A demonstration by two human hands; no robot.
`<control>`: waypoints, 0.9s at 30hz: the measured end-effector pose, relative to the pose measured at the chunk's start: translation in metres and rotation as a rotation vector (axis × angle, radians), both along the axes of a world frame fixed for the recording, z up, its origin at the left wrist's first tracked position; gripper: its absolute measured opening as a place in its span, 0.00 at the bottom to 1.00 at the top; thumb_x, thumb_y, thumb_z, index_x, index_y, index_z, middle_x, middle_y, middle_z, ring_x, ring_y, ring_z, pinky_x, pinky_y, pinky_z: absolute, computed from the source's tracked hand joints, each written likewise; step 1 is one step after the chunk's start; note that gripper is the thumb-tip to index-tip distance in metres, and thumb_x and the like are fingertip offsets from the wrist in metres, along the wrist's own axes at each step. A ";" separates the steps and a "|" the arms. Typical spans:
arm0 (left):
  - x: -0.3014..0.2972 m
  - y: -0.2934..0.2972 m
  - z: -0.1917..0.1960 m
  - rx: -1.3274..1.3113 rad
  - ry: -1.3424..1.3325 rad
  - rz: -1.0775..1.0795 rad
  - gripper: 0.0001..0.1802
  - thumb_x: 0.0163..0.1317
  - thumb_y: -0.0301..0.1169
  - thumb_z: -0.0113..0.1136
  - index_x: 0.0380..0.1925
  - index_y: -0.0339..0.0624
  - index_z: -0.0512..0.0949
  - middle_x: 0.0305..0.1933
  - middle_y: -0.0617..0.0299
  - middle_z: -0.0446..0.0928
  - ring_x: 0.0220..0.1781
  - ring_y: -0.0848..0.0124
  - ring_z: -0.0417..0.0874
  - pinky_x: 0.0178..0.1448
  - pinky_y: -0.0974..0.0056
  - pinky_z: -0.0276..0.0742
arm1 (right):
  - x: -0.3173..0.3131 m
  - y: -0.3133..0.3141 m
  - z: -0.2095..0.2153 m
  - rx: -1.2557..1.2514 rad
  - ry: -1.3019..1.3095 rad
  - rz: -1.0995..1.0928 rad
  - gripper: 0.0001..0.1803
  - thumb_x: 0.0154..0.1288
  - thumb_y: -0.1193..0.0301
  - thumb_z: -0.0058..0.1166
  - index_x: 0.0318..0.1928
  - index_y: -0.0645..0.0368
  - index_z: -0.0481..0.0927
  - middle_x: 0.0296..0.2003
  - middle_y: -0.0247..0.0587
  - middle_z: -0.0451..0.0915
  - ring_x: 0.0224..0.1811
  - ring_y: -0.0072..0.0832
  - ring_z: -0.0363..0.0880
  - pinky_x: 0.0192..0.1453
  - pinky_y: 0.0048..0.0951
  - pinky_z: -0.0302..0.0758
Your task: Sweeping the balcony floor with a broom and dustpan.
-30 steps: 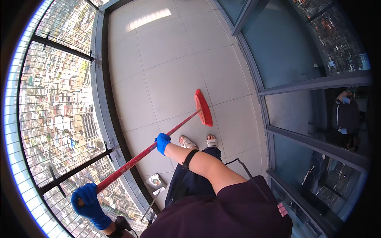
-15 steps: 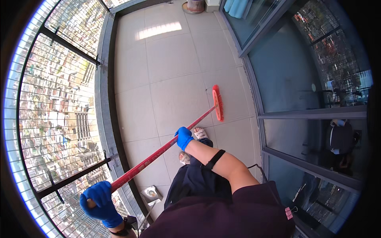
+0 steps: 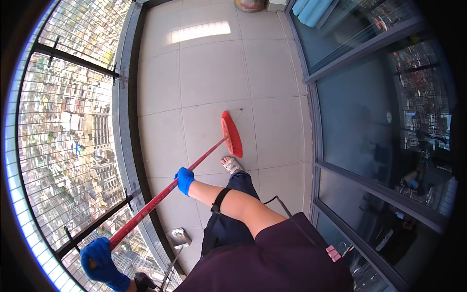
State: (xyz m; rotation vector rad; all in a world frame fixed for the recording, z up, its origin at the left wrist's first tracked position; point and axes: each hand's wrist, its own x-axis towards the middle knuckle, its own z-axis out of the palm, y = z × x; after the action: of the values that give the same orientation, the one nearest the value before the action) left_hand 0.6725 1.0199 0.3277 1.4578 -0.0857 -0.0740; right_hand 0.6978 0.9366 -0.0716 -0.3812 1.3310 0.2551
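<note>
Gripping a red broom [image 3: 146, 211] slantwise in front of a dark maroon shirt [image 3: 272, 260], over a pale tiled floor [image 3: 277, 131] between a barred opening [image 3: 63, 141] and glass panels [image 3: 357, 117]. Clenched in a fist around the upper end of the pole [image 3: 163, 196] with the blue-gloved left hand [image 3: 103, 263], at lower left; wrapped snugly about it farther down with the blue-gloved right hand [image 3: 185, 181], leaving neither of the 2 hands spread wide. Extending the broom head [image 3: 232, 136] just ahead of 1 sandaled foot [image 3: 230, 164], bristles toward the right, apparently down at the tiles, though hard to confirm as touching from above. Partway through sweeping, by all appearances, judging from a small dark speck [image 3: 241, 109] on the tile just beyond the head's far end, seemingly left to gather. Impossible to tell the share of floor already swept or the amount remaining. Visible farther off, at the top edge, a round container [image 3: 250, 5] beside a pale block [image 3: 277, 5]; near the opening, at lower left, a small box [image 3: 179, 236].
</note>
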 end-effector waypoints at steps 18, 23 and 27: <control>0.072 -0.164 -0.158 -0.349 0.221 -0.037 0.19 0.53 0.39 0.33 0.08 0.42 0.57 0.15 0.61 0.59 0.25 0.67 0.63 0.54 0.59 0.52 | 0.117 -0.368 -0.076 -0.276 -0.132 -0.088 0.12 0.50 0.70 0.42 0.33 0.63 0.58 0.21 0.38 0.65 0.19 0.26 0.67 0.20 0.22 0.70; 0.053 -0.123 -0.205 -0.418 0.313 0.158 0.16 0.53 0.33 0.32 0.09 0.41 0.56 0.15 0.61 0.58 0.24 0.69 0.62 0.49 0.62 0.56 | 0.135 -0.290 -0.086 -0.407 -0.006 0.179 0.07 0.47 0.73 0.35 0.29 0.64 0.61 0.13 0.35 0.62 0.14 0.22 0.64 0.15 0.21 0.63; 0.040 0.031 -0.087 -0.091 0.184 0.363 0.17 0.53 0.33 0.31 0.06 0.47 0.53 0.09 0.66 0.50 0.16 0.73 0.52 0.39 0.67 0.56 | 0.112 -0.030 -0.041 -0.316 0.169 0.059 0.05 0.45 0.73 0.36 0.22 0.62 0.63 0.09 0.37 0.62 0.10 0.26 0.64 0.12 0.25 0.61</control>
State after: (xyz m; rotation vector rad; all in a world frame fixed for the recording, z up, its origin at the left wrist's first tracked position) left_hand 0.7122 1.0513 0.2404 1.3497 0.3217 0.0916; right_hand 0.8100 0.9067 -0.1121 -0.6768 1.5329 0.1271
